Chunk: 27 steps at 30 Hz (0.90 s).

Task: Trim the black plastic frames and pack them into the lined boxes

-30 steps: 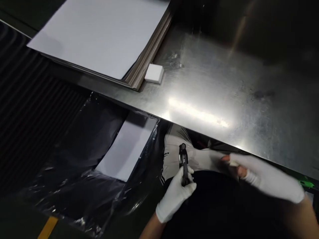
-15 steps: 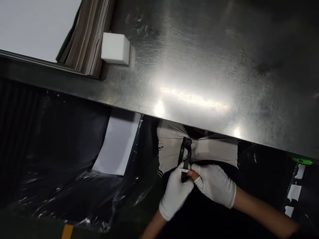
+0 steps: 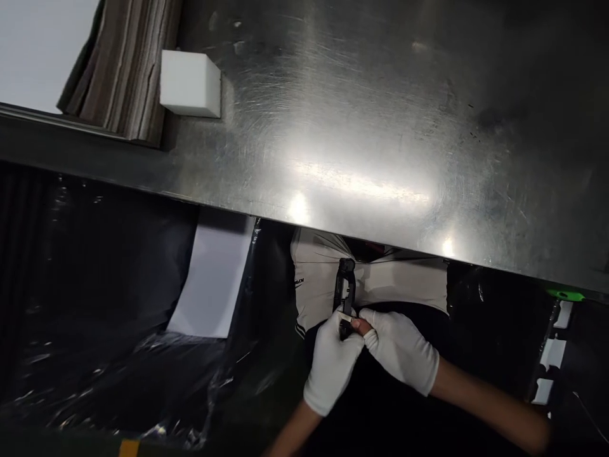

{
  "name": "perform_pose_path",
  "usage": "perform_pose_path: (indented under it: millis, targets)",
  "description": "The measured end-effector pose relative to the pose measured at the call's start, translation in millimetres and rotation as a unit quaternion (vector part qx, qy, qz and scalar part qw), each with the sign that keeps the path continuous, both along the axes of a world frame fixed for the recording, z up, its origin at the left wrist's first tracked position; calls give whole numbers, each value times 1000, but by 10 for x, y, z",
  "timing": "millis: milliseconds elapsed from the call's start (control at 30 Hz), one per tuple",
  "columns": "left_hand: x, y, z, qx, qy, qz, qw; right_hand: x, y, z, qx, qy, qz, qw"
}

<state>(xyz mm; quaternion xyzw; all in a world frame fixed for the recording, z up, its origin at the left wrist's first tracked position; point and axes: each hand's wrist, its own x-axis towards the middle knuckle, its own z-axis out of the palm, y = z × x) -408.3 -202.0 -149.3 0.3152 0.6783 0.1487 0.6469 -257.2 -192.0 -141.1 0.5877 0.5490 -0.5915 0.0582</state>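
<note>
Both my hands wear white gloves and meet below the near edge of the steel table (image 3: 361, 133). My left hand (image 3: 332, 367) is closed around the handle of a small black hand tool (image 3: 344, 293) that points up toward the table edge. My right hand (image 3: 403, 349) is closed in a pinch at the tool's lower end, a bare fingertip showing through the glove. Behind the tool hangs a white garment (image 3: 404, 285) with black trim and a small logo.
A white foam block (image 3: 190, 82) sits on the table beside a stack of brown sheets topped with white paper (image 3: 38, 51). A black plastic bag (image 3: 104, 304) at lower left holds a white sheet (image 3: 212, 279). White clips and a green piece (image 3: 564, 294) sit at the right.
My right hand came in from the right and pinched the lower end of the tool that my left hand holds. The view shifted, so the table things moved left in the picture.
</note>
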Motion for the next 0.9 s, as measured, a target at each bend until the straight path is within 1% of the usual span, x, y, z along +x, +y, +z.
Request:
perform_pose_path:
  millis: [100, 233, 333, 400, 500, 533, 600, 667, 700, 733, 767, 800, 833, 867, 900]
  targets:
    - [7, -7, -14, 1, 10, 3, 1000, 2, -15, -2, -5, -10, -8, 1000]
    - [17, -19, -29, 27, 9, 4, 1000, -11, 16, 54, -19, -23, 8, 1000]
    - [45, -45, -23, 34, 10, 6, 999, -24, 28, 79, -19, -27, -8, 999]
    - [51, -56, -5, 32, 14, 7, 999, 2, 31, 76, -14, -9, -25, 1000]
    - [-18, -24, 43, 19, 9, -18, 1000, 151, 49, 63, 9, 75, -29, 997]
    - [-66, 2, 61, 15, -14, -37, 999, 230, 60, 65, 18, 109, -31, 993]
    - [-183, 69, 92, 5, -103, -86, 991, 407, 81, 86, 29, 161, -44, 986]
    - [-284, 128, 110, -5, -191, -127, 973, 563, 85, 125, 22, 176, -60, 982]
    - [-312, 146, 114, -4, -195, -146, 970, 617, 74, 144, 16, 173, -61, 983]
    - [-319, 154, 113, 7, -159, -169, 973, 650, 54, 158, 8, 168, -55, 984]
    - [-306, 150, 108, 26, -87, -200, 976, 661, 24, 166, 0, 162, -46, 986]
    - [-276, 137, 100, 54, 7, -236, 970, 650, -13, 166, -7, 154, -37, 987]
    - [-233, 115, 89, 86, 104, -274, 952, 622, -54, 157, -11, 140, -31, 990]
    - [-184, 87, 78, 119, 187, -310, 925, 582, -97, 141, -12, 120, -25, 992]
    - [-136, 56, 66, 146, 245, -341, 895, 537, -136, 120, -9, 93, -17, 995]
